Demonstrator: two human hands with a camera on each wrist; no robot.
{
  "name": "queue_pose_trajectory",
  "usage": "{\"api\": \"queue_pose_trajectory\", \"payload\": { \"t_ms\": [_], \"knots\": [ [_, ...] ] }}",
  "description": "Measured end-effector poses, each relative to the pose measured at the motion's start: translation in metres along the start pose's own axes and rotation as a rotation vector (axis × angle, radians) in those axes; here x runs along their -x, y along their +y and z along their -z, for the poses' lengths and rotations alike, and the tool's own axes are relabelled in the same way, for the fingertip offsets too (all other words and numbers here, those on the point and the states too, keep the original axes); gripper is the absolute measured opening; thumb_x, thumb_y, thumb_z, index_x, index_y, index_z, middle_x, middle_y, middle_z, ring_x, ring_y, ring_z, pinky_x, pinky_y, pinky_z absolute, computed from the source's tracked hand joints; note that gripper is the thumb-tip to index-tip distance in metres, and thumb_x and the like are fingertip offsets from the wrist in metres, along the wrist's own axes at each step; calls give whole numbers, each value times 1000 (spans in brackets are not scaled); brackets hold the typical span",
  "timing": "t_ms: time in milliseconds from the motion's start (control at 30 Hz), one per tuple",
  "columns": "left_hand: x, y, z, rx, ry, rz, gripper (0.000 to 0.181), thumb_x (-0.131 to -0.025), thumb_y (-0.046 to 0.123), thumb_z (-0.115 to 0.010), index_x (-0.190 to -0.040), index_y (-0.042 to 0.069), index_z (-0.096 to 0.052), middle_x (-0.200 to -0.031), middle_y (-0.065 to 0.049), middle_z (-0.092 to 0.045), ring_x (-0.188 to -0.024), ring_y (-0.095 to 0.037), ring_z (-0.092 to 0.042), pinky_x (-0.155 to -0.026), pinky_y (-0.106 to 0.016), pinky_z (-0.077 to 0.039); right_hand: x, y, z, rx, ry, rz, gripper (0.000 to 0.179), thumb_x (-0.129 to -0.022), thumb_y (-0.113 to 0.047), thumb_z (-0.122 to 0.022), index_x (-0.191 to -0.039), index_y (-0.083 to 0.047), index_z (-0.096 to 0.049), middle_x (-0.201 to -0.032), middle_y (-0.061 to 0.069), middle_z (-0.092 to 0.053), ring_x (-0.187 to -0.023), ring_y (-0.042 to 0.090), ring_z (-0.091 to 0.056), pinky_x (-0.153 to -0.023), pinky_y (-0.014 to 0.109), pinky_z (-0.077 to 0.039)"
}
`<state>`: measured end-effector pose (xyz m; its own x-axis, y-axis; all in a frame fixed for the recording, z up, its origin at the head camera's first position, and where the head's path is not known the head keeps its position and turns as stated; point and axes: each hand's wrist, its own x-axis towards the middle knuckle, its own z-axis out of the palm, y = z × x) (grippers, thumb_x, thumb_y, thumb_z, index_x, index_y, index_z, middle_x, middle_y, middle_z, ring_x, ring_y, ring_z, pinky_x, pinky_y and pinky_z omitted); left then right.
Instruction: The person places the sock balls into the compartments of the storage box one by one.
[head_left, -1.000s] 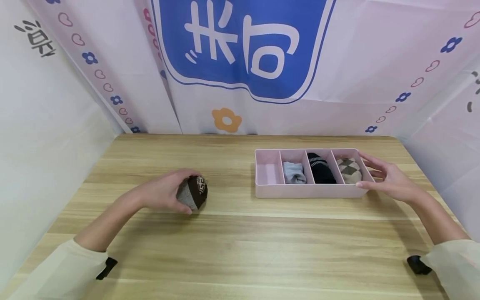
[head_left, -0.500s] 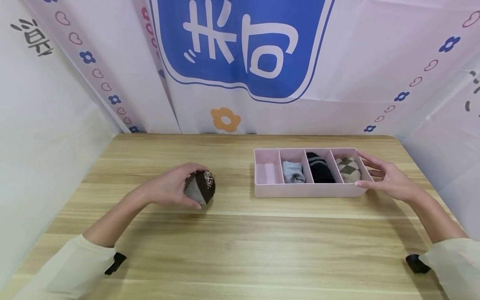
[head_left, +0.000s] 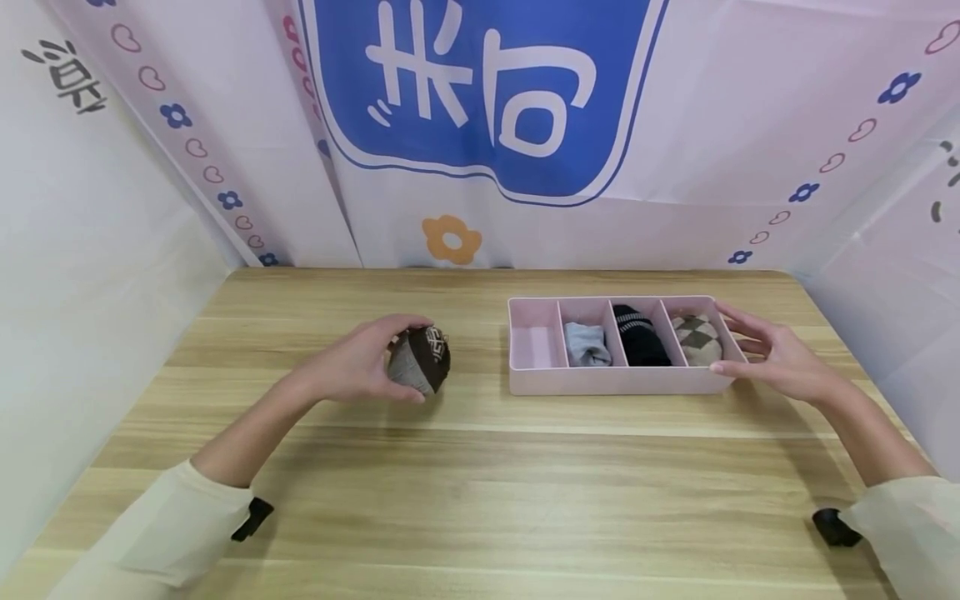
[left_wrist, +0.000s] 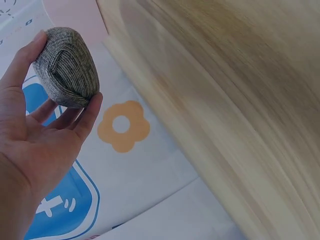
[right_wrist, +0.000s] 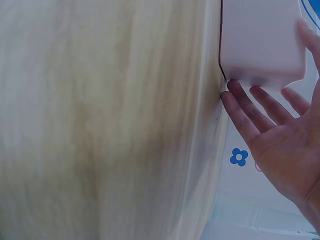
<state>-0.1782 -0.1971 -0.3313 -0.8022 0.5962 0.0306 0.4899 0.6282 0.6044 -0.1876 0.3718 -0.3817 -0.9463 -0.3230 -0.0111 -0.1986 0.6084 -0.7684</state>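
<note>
A rolled sock (head_left: 422,367), grey with a dark brown patterned part, is held between the thumb and fingers of my left hand (head_left: 360,362). It is held above the table, left of a pink divided box (head_left: 607,382). In the left wrist view, the grey ribbed side of the sock (left_wrist: 67,67) faces the camera. My right hand (head_left: 791,362) rests against the box's right end, thumb at the front corner. The right wrist view shows its fairly straight fingers touching the end wall (right_wrist: 262,40). The compartments hold a light grey sock (head_left: 588,344), a black sock (head_left: 641,340) and a beige argyle sock (head_left: 697,340).
The leftmost compartment (head_left: 536,342) shows its pink floor. Under everything lies a wood-grain table (head_left: 480,500). A printed white cloth (head_left: 675,125) hangs along its back edge, and pale sheets stand on both sides.
My left hand has moved right and slightly away from me with the rolled sock, closer to the box. The right hand and the box keep their places.
</note>
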Motion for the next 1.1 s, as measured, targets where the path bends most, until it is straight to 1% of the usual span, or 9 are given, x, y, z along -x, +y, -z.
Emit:
{"api": "queue_pose_trajectory", "payload": {
  "t_ms": [133,267,400,567,733,867,1100],
  "knots": [
    [-4,3,-1,5,29,0,92,-71,22,-96,-145,-3,-48,-135,-19,-61,-121,-37,-59,-93,-48,-57,0,0,0,-6,-4,-1,92,-92,-8,-77,-166,-9,-21,-161,35,-28,-133,61,-42,-86,6,-43],
    [-8,7,-1,6,51,-1,93,-71,21,-96,-147,-2,-48,-137,-18,-61,-122,-36,-59,-94,-49,-56,1,1,0,-9,-8,-4,93,-92,-9,-77,-166,-10,-20,-162,35,-27,-133,62,-42,-85,6,-43],
    [-13,11,-3,10,68,-12,93,-71,20,-95,-148,-4,-47,-138,-19,-61,-122,-36,-60,-96,-50,-55,1,0,0,-8,-6,-6,93,-92,-9,-77,-166,-10,-20,-162,35,-27,-133,62,-42,-85,7,-44],
    [-19,15,-5,11,84,-19,92,-73,21,-94,-148,-5,-48,-136,-20,-62,-120,-34,-61,-95,-48,-55,1,-1,0,-12,-5,-8,93,-92,-9,-77,-166,-9,-20,-162,35,-26,-134,62,-41,-85,6,-43],
    [-27,19,-8,19,116,-22,91,-72,24,-94,-148,-2,-50,-134,-18,-64,-116,-33,-63,-96,-47,-55,1,0,0,-11,-3,-4,93,-92,-9,-77,-166,-9,-20,-162,35,-26,-134,63,-40,-86,5,-43],
    [-34,24,-11,44,130,-18,91,-72,25,-95,-147,-1,-51,-133,-17,-65,-115,-32,-64,-95,-46,-56,0,0,0,-7,0,4,93,-92,-8,-78,-165,-8,-21,-162,34,-27,-134,63,-41,-86,5,-42],
    [-43,29,-14,74,144,-33,91,-69,24,-96,-145,-2,-54,-132,-17,-65,-115,-32,-64,-95,-44,-56,0,0,0,0,0,-1,93,-92,-9,-78,-165,-7,-21,-162,34,-27,-134,62,-41,-87,4,-41]
  ]
}}
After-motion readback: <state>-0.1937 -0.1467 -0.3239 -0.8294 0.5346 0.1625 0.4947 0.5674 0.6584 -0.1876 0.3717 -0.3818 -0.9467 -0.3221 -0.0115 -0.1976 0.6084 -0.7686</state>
